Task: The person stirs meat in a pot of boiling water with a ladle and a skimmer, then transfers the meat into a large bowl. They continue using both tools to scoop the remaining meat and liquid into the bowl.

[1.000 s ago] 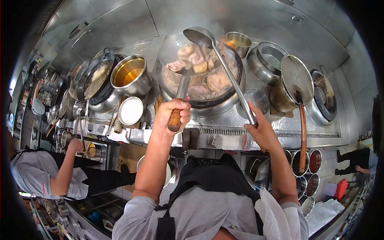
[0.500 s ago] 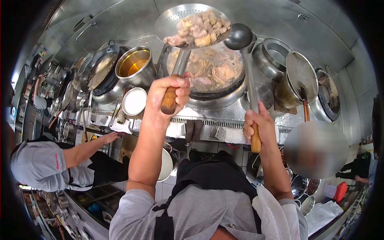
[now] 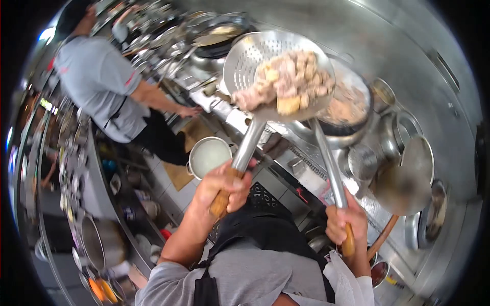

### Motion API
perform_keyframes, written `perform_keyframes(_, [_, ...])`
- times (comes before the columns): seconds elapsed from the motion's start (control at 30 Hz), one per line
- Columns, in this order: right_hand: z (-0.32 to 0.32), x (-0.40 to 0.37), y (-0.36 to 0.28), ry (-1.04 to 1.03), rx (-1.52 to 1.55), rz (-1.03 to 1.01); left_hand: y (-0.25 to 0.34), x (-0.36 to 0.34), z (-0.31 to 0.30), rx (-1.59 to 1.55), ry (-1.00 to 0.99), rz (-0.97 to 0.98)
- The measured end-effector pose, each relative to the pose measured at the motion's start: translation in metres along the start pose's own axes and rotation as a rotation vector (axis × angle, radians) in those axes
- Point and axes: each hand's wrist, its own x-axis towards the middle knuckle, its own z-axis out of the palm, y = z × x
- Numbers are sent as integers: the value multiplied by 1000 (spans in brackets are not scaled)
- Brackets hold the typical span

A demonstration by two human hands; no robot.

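My left hand (image 3: 224, 188) is wrapped round the wooden end of a large perforated strainer (image 3: 245, 61). Pale chunks of meat (image 3: 293, 79) lie in its bowl, raised above the stove. My right hand (image 3: 347, 219) grips the wooden end of a ladle (image 3: 329, 158), whose bowl is hidden behind the strainer. Behind and to the right of the strainer, a wok (image 3: 357, 125) holds cloudy liquid with more pale meat in it.
At the upper left a co-worker (image 3: 104, 81) stands with an arm over the counter. A white pot (image 3: 209, 155) is low beside the counter. Metal pots (image 3: 362, 163) and another wok (image 3: 434, 214) are on the right.
The view has turned to the left. The strainer with the meat has moved away from over the wok, toward the counter's front on the left, and the ladle has gone with it.
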Motion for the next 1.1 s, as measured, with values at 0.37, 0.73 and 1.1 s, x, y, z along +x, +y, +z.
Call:
perform_keyframes(0.37, [25, 55, 70, -269, -288, 638, -82, -216, -65, -270, 324, 411])
perform_keyframes(0.73, [207, 157, 241, -835, -329, 1017, -80, -388, -59, -154, 731, 1134])
perform_keyframes(1.1, [306, 181, 380, -1204, -1104, 654, -68, -488, -142, 300, 1790, 1037])
